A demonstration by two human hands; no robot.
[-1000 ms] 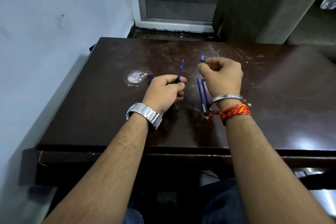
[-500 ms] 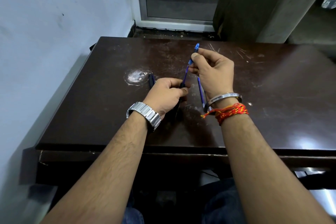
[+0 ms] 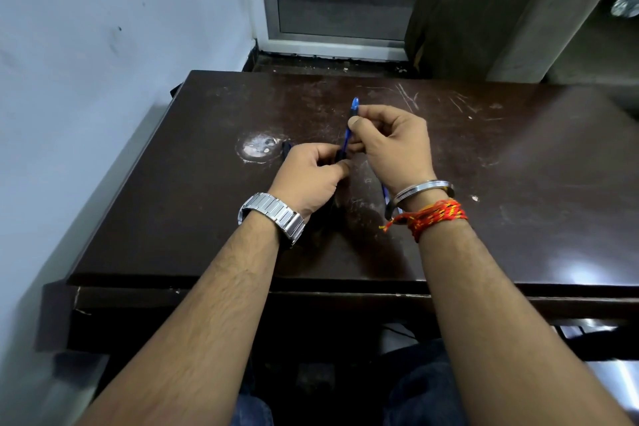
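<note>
Both hands meet on one blue pen (image 3: 347, 135) above the middle of the dark brown table (image 3: 501, 190). My left hand (image 3: 311, 176) pinches its lower dark end between thumb and fingers. My right hand (image 3: 390, 145) pinches the upper part, and the blue tip sticks out above my fingers. The pen stands steeply, leaning slightly right. More blue pens (image 3: 384, 192) lie on the table under my right wrist, mostly hidden. A small dark piece (image 3: 285, 149) lies just beyond my left hand.
A round white worn patch (image 3: 257, 147) marks the table left of my hands. A pale wall (image 3: 86, 79) runs close along the left edge. Behind the table stand a metal-framed door (image 3: 332, 10) and a dark cabinet (image 3: 484, 10). My knees sit under the front edge.
My right hand moved left and brought its blue piece onto the part my left hand holds. The two are now joined in one line, and the hands sit closer together.
</note>
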